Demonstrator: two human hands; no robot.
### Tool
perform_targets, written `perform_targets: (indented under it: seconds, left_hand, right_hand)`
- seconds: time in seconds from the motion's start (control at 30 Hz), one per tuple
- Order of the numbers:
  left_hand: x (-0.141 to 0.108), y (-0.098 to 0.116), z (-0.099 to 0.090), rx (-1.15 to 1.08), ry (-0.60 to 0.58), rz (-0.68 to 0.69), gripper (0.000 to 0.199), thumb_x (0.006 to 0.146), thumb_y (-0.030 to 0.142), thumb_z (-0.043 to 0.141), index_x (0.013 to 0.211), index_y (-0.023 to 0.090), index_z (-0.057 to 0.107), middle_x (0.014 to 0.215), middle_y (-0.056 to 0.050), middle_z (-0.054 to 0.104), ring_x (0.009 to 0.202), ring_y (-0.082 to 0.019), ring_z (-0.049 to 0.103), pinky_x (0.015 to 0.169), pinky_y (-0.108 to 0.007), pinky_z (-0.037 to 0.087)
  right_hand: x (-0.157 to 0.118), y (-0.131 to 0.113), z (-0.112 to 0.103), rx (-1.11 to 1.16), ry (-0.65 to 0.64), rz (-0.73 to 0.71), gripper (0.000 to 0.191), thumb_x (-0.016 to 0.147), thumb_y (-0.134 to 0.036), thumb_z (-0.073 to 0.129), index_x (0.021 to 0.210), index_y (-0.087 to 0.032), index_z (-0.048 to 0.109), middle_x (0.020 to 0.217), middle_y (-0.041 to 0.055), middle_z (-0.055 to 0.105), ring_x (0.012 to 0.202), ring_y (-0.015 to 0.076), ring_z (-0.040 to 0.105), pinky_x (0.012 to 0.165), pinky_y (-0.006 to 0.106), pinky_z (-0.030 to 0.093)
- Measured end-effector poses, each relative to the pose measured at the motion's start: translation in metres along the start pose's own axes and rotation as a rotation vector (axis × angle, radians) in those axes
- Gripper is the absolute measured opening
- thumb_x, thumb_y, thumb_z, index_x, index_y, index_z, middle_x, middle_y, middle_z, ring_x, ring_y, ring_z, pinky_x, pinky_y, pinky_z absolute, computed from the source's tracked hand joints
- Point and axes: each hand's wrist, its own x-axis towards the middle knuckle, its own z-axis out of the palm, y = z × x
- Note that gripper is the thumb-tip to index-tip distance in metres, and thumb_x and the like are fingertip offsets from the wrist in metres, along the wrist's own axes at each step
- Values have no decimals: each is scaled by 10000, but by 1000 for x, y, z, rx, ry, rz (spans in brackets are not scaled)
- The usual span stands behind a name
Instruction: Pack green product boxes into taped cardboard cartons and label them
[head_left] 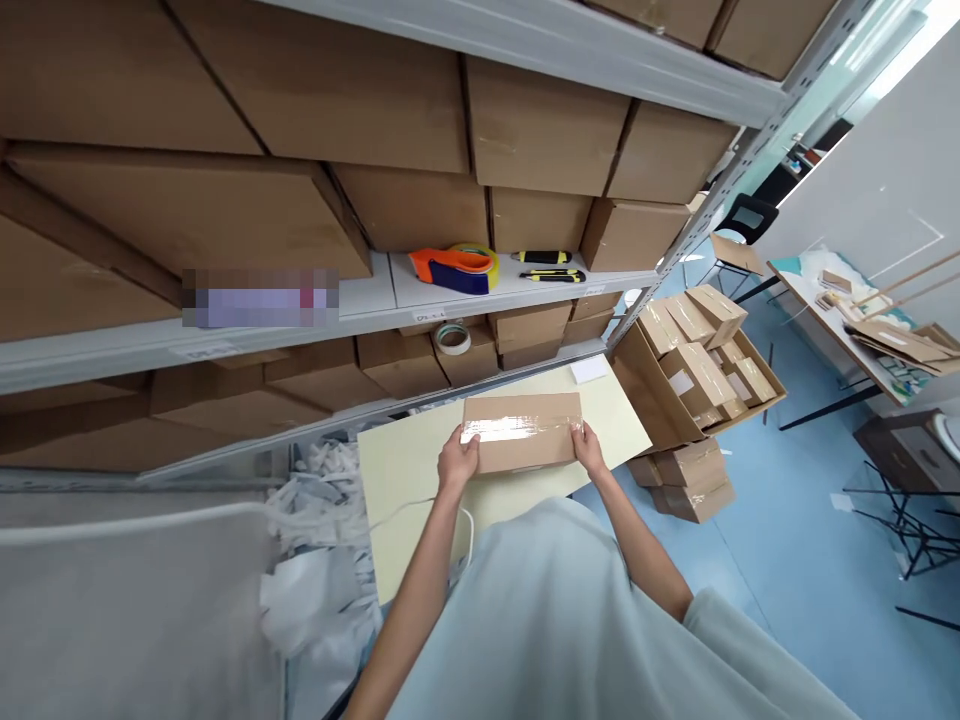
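Observation:
A brown cardboard box (pixel 525 455) with shiny clear tape along its top is held between both my hands over a pale yellow board (pixel 401 500). My left hand (pixel 457 462) grips the box's left end, thumb on top. At the right end, my right hand (pixel 589 450) holds the box with its thumb near the tape's end. Beyond the box, a small white card (pixel 589 370) lies at the board's far edge. The undersides of the box and most of my fingertips are hidden.
Boxes fill the shelves ahead; on one shelf (pixel 367 296) sit an orange-and-blue tape dispenser (pixel 454 270) and two yellow-black cutters (pixel 553 275). A tape roll (pixel 453 338) is lower. To the right stands a large carton (pixel 643 395) of taped boxes; white scraps (pixel 322 590) lie left.

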Motion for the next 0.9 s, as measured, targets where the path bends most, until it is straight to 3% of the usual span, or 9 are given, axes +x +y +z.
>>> perform_targets:
  seconds: [0.17, 0.23, 0.33, 0.4, 0.5, 0.67, 0.77, 0.9]
  left_hand:
    - [-28, 28, 8, 30, 25, -52, 627, 1078, 435, 445, 1622, 131, 513, 1422, -244, 741, 1314, -410, 717, 1085, -508, 555]
    - [-39, 43, 18, 29, 32, 10, 639, 1074, 471, 445, 1631, 164, 504, 1414, -224, 748, 1315, -411, 715, 1092, -523, 554]
    - [-53, 71, 41, 17, -66, 115, 693, 1024, 542, 545, 1653, 257, 478, 1419, -171, 752, 1284, -414, 724, 1061, -537, 579]
    - [-64, 94, 61, 5, -166, 179, 724, 1010, 571, 570, 1667, 288, 455, 1448, -152, 739, 1300, -411, 715, 1061, -535, 586]
    - [-87, 132, 97, -21, -320, 274, 718, 1026, 586, 538, 1655, 249, 465, 1510, -156, 704, 1352, -393, 689, 1092, -511, 581]
    - [-131, 187, 160, -27, -568, 422, 705, 1005, 522, 587, 1627, 208, 482, 1556, -163, 675, 1441, -364, 644, 1169, -468, 546]
    - [-157, 214, 199, 0, -666, 510, 706, 1004, 510, 592, 1628, 201, 474, 1570, -175, 661, 1457, -362, 635, 1184, -470, 534]
    - [-188, 248, 255, 12, -704, 612, 690, 998, 473, 586, 1604, 162, 474, 1590, -214, 628, 1478, -358, 617, 1206, -481, 513]
  right_hand:
    - [-18, 5, -35, 121, 52, 27, 674, 927, -775, 553, 1128, -173, 780, 1127, 134, 849, 1099, 355, 761, 994, 491, 610]
    - [-35, 11, -61, 149, 124, 58, 649, 903, -758, 613, 1127, -176, 793, 1148, 133, 849, 1080, 367, 771, 992, 504, 611]
    - [-76, 23, -107, 183, 272, 115, 602, 913, -709, 658, 1197, -197, 798, 1225, 119, 839, 1132, 382, 769, 1033, 519, 599]
    - [-110, 30, -138, 187, 394, 152, 576, 933, -678, 662, 1248, -213, 789, 1287, 111, 824, 1187, 392, 757, 1071, 529, 582]
    - [-168, 39, -180, 131, 600, 251, 581, 939, -668, 662, 1285, -215, 777, 1302, 118, 819, 1197, 399, 751, 1076, 534, 575]
    - [-250, 64, -230, 58, 841, 440, 673, 925, -742, 639, 1270, -183, 784, 1268, 153, 827, 1146, 400, 758, 1011, 505, 599]
    - [-279, 92, -254, 86, 922, 489, 711, 915, -788, 614, 1221, -173, 797, 1238, 158, 837, 1133, 401, 762, 995, 498, 606]
    - [-294, 141, -291, 157, 978, 549, 701, 892, -791, 625, 1178, -174, 794, 1219, 172, 838, 1147, 412, 766, 1016, 534, 604]
